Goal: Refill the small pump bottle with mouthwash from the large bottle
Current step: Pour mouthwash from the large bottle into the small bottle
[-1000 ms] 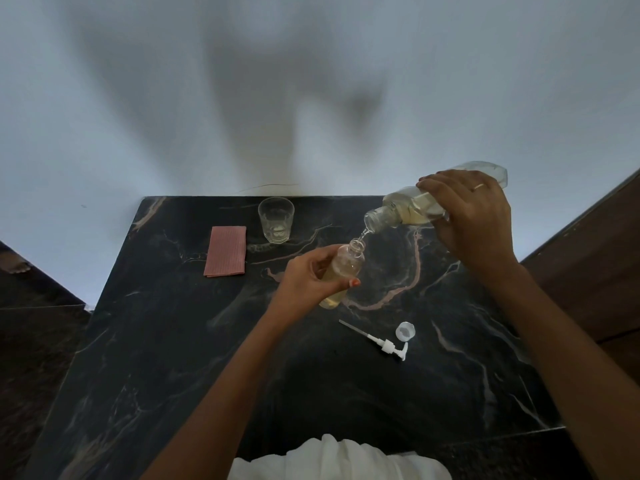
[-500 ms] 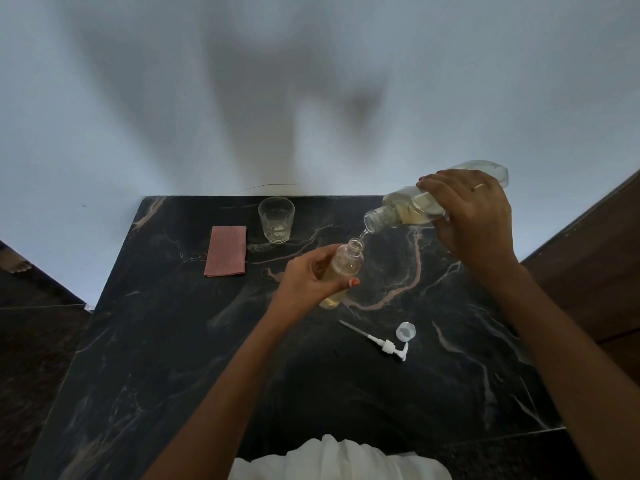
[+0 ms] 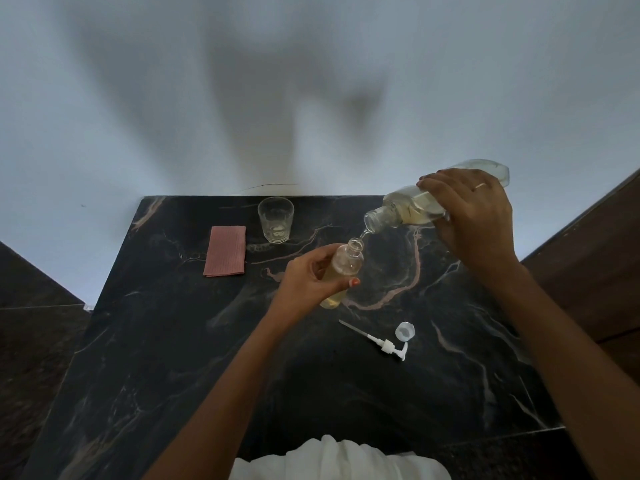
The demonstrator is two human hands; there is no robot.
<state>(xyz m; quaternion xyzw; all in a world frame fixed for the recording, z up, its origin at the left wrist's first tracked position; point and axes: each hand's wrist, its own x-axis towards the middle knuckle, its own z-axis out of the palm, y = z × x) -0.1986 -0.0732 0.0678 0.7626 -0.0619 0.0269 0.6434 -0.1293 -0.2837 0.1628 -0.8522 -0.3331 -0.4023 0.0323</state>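
1. Almost nothing has moved since the earlier frames: the large bottle's base sits a touch higher, and both hands keep the same grips and places.
2. The right hand point(image 3: 474, 216) is clamped around the body of the large clear plastic bottle of pale yellow mouthwash point(image 3: 412, 211), which is tipped neck-down to the left, a thin stream leaving its mouth.
3. The left hand point(image 3: 313, 280) is closed around the small clear pump bottle point(image 3: 343, 268), held tilted above the table, its open neck just under the large bottle's mouth; pale yellow liquid fills its lower part.
4. No label, brand or writing can be read on either bottle.
5. Near the small bottle, toward the person, the white pump head with its dip tube point(image 3: 377, 342) lies flat on the table, and a small clear screw cap point(image 3: 405, 331) lies just beside it.
6. Further out, to the left, a folded pink ribbed cloth point(image 3: 225, 251) lies flat, with a clear drinking glass point(image 3: 276, 220) standing upright just beside it, near the table's far edge.
7. The black marble table with pinkish veins point(image 3: 156, 358) meets a pale wall point(image 3: 173, 98) at its far edge; the left and near parts of the top are bare, and dark floor shows beyond both side edges.
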